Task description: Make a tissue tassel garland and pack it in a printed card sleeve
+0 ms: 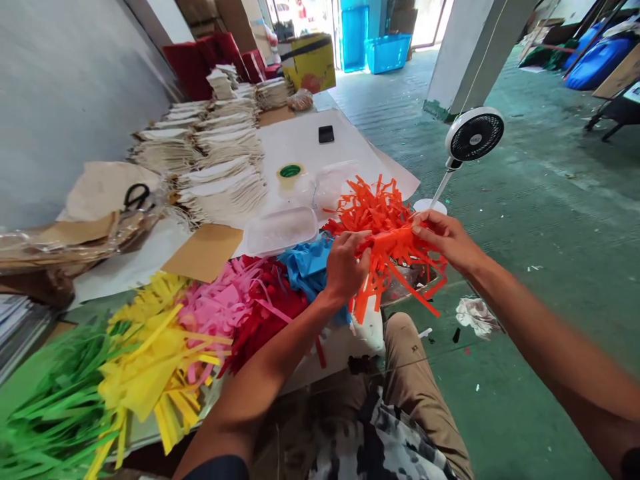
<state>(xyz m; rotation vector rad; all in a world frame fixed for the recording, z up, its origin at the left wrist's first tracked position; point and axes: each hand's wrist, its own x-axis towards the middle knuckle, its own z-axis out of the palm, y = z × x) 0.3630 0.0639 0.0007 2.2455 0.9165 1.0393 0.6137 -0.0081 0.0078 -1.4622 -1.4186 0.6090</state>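
Between my two hands stretches a strip of orange fringed tissue paper, its cut tassels hanging down over my knee. My left hand pinches its left end, and my right hand grips the right end between thumb and fingers. Right behind it lies a pile of orange fringe. Blue fringe is nearest my left hand on the table. Further left lie dark red fringe, pink fringe, yellow fringe and green fringe.
A clear plastic tray, a tape roll and a black phone rest on the white-covered table. Stacks of cream bundles and black scissors are at the left. A fan stands right of the table.
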